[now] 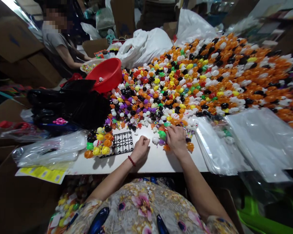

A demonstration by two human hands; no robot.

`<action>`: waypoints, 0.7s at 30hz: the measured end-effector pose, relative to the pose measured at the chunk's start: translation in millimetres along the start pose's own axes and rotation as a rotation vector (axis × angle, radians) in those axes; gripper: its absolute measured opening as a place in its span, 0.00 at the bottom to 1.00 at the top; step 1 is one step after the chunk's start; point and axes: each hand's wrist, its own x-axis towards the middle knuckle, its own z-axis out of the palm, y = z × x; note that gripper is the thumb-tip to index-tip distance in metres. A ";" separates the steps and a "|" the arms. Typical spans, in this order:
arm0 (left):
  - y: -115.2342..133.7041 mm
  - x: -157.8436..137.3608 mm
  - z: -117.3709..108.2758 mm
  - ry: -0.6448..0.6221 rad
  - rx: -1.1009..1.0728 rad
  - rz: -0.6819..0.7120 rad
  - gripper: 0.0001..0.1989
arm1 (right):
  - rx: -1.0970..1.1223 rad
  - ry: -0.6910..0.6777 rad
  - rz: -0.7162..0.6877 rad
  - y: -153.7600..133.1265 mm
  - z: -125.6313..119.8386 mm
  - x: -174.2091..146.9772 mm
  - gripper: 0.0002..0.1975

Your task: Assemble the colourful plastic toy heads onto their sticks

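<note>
My left hand [141, 149], with a dark red bead bracelet at the wrist, rests over the white table [146, 165]. Its fingers are pinched together, and what they hold, if anything, is hidden. To its left lies a black plastic grid rack [123, 143], its left part filled with orange, yellow, green and black plastic toys [100, 143]. My right hand [177, 139] is closed among the small toys at the near edge of the pile, its fingertips on one of them. A green toy [162, 135] and a white toy [155, 140] lie beside it.
A large heap of colourful toys [185, 78] covers the table's back and right. Clear plastic bags [217, 146] lie at right, more bags [51, 149] at left. A red basin [107, 76] and black bag [73, 104] stand back left. Another person [61, 48] works beyond.
</note>
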 end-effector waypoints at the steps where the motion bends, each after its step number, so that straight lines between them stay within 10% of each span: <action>1: 2.6 3.5 0.3 0.024 -0.001 0.006 0.07 | -0.025 -0.054 -0.024 -5.1 3.9 11.6 0.13; 6: 20.2 22.6 3.7 0.097 -0.005 0.036 0.07 | -0.123 -0.396 -0.013 -34.3 33.6 59.4 0.11; 11: 23.4 37.2 2.8 0.130 -0.001 0.074 0.08 | -0.104 -0.387 0.015 -35.4 43.4 69.3 0.12; 17: 24.5 69.2 11.1 0.191 0.083 0.258 0.03 | 0.402 0.040 0.140 -14.0 21.2 37.8 0.06; 21: 40.5 104.0 29.4 0.253 0.313 0.426 0.09 | 0.941 0.129 0.474 -7.6 4.1 9.6 0.16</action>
